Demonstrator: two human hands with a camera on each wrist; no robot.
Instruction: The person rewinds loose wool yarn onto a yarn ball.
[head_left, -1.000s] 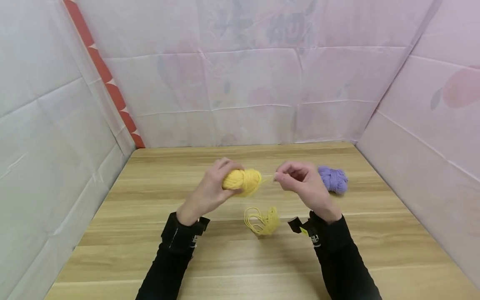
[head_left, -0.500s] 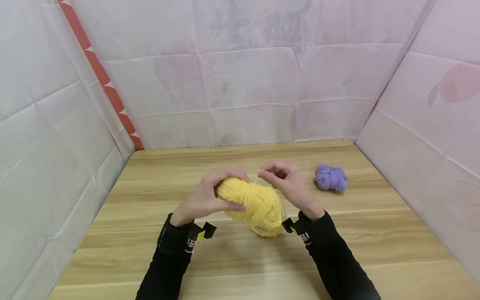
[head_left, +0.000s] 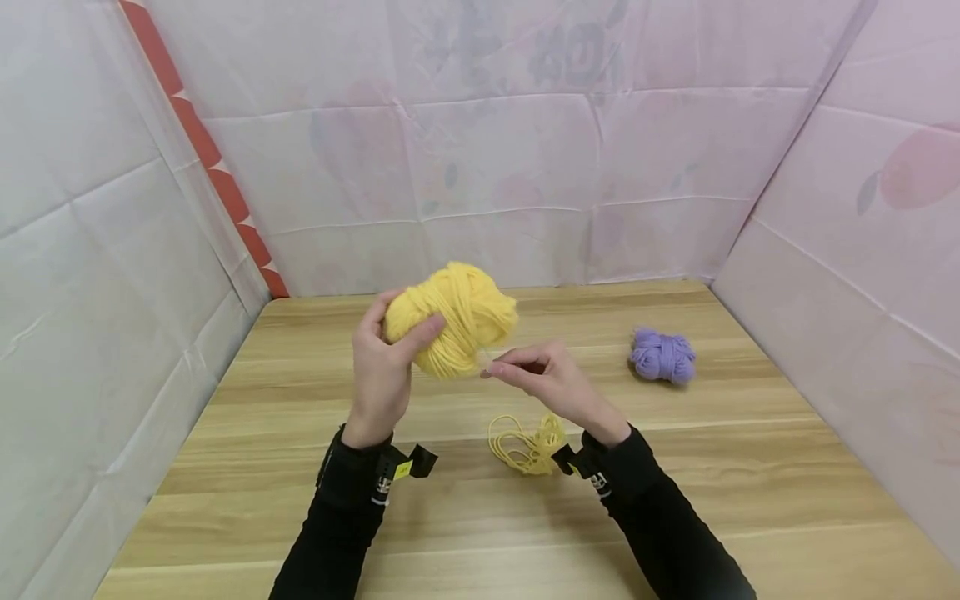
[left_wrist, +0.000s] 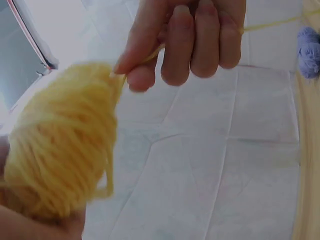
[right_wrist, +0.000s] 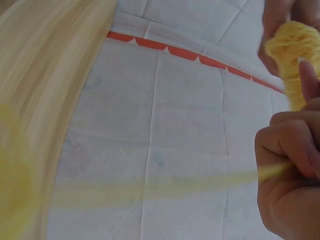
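Note:
My left hand (head_left: 382,367) grips a yellow yarn ball (head_left: 457,317) above the table, thumb across its front and the other fingers behind. Close to the ball's lower right, my right hand (head_left: 555,383) pinches a yellow strand (left_wrist: 155,54) between thumb and forefinger. In the left wrist view the strand runs from the ball through the right hand and out the far side. A loose heap of yellow yarn (head_left: 528,446) lies on the table below the hands. The right wrist view shows the strand blurred as it leaves the curled right fingers (right_wrist: 287,145).
A purple yarn skein (head_left: 663,357) lies on the wooden table (head_left: 225,475) at the right. Pale printed sheets (head_left: 495,158) stand around the back and sides, with a red strip (head_left: 202,142) at the back left corner.
The left hand has turned and raised the yellow yarn ball, which faces the camera more fully. My right hand has moved left and slightly down with the strand. The purple skein stays put.

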